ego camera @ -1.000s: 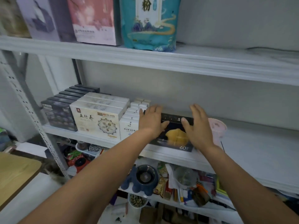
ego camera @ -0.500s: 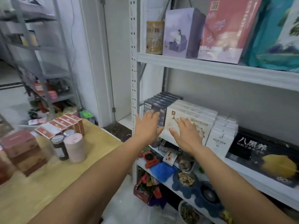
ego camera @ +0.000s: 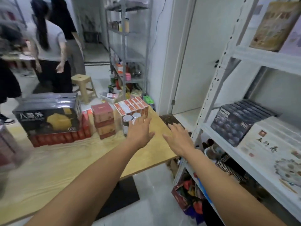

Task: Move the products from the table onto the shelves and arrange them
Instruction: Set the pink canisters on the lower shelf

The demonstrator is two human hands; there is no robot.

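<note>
Reaching toward the table [ego camera: 65, 168], left hand [ego camera: 140, 132] and right hand [ego camera: 179, 139] were empty, fingers spread; dark boxes [ego camera: 236, 126] sat shelved, red cartons [ego camera: 132, 106] and jars [ego camera: 127, 122] not yet

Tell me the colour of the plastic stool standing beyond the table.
Beige. The stool shows best in the head view.
</note>
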